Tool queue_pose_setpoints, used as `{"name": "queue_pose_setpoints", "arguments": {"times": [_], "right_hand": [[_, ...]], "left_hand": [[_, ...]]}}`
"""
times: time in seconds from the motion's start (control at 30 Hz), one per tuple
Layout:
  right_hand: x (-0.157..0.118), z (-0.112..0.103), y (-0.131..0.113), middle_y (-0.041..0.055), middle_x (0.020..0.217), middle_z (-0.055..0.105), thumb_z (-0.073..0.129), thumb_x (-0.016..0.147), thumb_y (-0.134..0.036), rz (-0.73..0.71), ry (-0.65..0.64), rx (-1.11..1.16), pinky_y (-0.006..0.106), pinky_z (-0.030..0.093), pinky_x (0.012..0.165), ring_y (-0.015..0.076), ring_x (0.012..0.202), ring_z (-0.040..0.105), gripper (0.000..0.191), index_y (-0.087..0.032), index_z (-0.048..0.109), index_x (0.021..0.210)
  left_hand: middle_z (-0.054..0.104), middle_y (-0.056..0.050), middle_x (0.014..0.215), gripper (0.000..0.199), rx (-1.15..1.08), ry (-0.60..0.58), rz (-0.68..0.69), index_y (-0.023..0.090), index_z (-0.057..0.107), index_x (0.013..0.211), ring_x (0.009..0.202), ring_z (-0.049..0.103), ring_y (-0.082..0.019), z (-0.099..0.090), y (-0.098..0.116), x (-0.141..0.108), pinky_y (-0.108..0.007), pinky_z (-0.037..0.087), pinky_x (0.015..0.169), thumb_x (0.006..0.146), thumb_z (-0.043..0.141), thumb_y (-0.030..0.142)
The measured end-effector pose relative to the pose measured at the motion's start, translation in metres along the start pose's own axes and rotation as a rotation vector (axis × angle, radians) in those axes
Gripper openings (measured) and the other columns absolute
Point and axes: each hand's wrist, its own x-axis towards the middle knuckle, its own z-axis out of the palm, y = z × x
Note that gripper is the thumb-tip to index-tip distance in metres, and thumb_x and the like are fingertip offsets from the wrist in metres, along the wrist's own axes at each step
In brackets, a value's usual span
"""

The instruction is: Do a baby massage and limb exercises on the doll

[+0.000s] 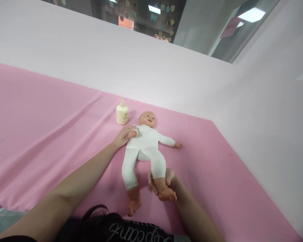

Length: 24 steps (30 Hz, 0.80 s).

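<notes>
A baby doll (145, 139) in a white long-sleeved suit lies on its back, its head away from me. At its arm on the left side is my left hand (123, 136), closed around the arm; the doll's small fist shows in front of my fingers, which are partly hidden. My right hand (169, 174) is wrapped from beneath around the doll's lower leg on the right side, near the ankle, with fingertips showing on both sides. This leg is raised a little, while the other leg (130, 171) lies stretched toward me.
A cream-coloured pump bottle (122, 113) stands upright left of the doll's head. Everything rests on a pink cloth (53, 111) with some creases. White walls (91, 53) border it at the back and right, with a window (141, 16) above.
</notes>
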Motion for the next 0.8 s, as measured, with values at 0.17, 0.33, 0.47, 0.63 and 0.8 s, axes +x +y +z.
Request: {"name": "queue_pose_setpoints", "arguments": {"times": [0.17, 0.33, 0.47, 0.63, 0.8], "right_hand": [[-0.001, 0.015, -0.011, -0.0043, 0.064, 0.053, 0.065, 0.084, -0.063, -0.397, 0.510, 0.102, 0.030, 0.050, 0.073, 0.0141, 0.063, 0.052, 0.049, -0.019, 0.069, 0.105], [0.007, 0.015, -0.018, -0.0033, 0.067, 0.053, 0.070, 0.088, -0.053, -0.428, 0.795, 0.218, 0.028, 0.047, 0.069, 0.0138, 0.064, 0.049, 0.034, -0.019, 0.067, 0.091], [0.009, 0.011, -0.013, -0.0016, 0.072, 0.061, 0.077, 0.086, -0.049, -0.424, 0.892, 0.231, 0.029, 0.049, 0.069, 0.0140, 0.066, 0.055, 0.031, -0.020, 0.064, 0.085], [0.004, 0.011, -0.012, -0.0024, 0.069, 0.062, 0.077, 0.086, -0.053, -0.390, 0.842, 0.218, 0.029, 0.050, 0.071, 0.0143, 0.066, 0.058, 0.036, -0.020, 0.063, 0.084], [-0.003, 0.008, -0.002, 0.0015, 0.071, 0.069, 0.074, 0.082, -0.065, -0.359, 0.650, 0.082, 0.028, 0.050, 0.069, 0.0154, 0.066, 0.062, 0.055, -0.014, 0.070, 0.102]], "left_hand": [[0.066, -0.008, 0.148, 0.063, 0.324, -0.159, 0.174, 0.028, 0.072, 0.135, 0.142, 0.055, -0.026, -0.003, 0.005, -0.002, -0.052, 0.042, 0.121, 0.084, 0.044, 0.005], [0.067, -0.007, 0.146, 0.065, 0.345, -0.135, 0.190, 0.033, 0.073, 0.134, 0.139, 0.056, -0.027, -0.003, 0.007, -0.003, -0.052, 0.043, 0.118, 0.084, 0.045, 0.004], [0.068, -0.008, 0.144, 0.063, 0.328, -0.120, 0.173, 0.032, 0.074, 0.133, 0.138, 0.057, -0.027, -0.002, 0.010, -0.004, -0.053, 0.043, 0.118, 0.083, 0.046, 0.005], [0.069, -0.009, 0.141, 0.055, 0.289, -0.100, 0.118, 0.030, 0.074, 0.132, 0.136, 0.058, -0.028, -0.001, 0.014, -0.003, -0.053, 0.043, 0.119, 0.087, 0.048, 0.011], [0.070, -0.014, 0.134, 0.040, 0.146, 0.077, -0.052, 0.022, 0.068, 0.129, 0.130, 0.060, -0.033, 0.000, 0.013, -0.002, -0.055, 0.044, 0.118, 0.094, 0.058, 0.039]]}}
